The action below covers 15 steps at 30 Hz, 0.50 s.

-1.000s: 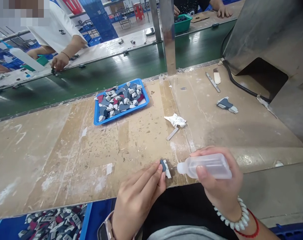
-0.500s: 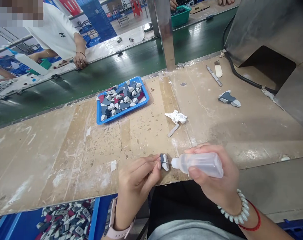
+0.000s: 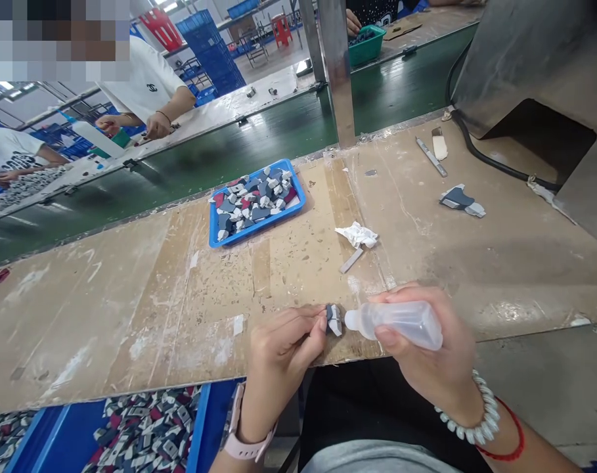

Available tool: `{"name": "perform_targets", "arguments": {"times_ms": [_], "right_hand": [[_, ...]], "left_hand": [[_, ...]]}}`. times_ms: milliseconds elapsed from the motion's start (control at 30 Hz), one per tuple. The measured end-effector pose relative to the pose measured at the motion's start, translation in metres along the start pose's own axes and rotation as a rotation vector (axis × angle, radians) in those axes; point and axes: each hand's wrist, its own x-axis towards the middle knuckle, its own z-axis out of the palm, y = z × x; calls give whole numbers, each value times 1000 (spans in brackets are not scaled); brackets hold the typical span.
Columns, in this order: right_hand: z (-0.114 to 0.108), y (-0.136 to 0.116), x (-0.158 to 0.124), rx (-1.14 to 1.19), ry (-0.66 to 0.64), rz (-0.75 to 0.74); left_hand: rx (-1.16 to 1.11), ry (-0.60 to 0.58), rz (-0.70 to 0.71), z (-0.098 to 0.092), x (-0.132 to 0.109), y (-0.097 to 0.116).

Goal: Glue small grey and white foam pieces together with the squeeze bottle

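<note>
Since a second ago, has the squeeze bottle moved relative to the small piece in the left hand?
Barely. The squeeze bottle in the right hand keeps its nozzle just right of the small piece pinched by the left hand, perhaps slightly closer.

Bare worktop (image 3: pixel 106 315) lies open to the left of the hands. Ahead, a crumpled paper (image 3: pixel 357 234) and a small strip (image 3: pixel 352 261) sit near, and the blue tray (image 3: pixel 257 203) farther back. To the right a metal housing (image 3: pixel 534 59) and its black cable (image 3: pixel 495 167) block the way.
</note>
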Motion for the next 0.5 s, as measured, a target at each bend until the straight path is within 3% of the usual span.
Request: {"name": "perform_targets", "arguments": {"times_ms": [200, 300, 400, 500], "right_hand": [[-1, -16, 5, -101, -75, -275], [-5, -20, 1, -58, -58, -327], [-14, -16, -6, -39, 178, -165], [-33, -4, -5, 140, 321, 245]], "left_hand": [[7, 17, 12, 0, -2, 1], [13, 25, 12, 1, -3, 2], [22, 32, 12, 1, -4, 5], [41, 46, 20, 3, -11, 6]]}}
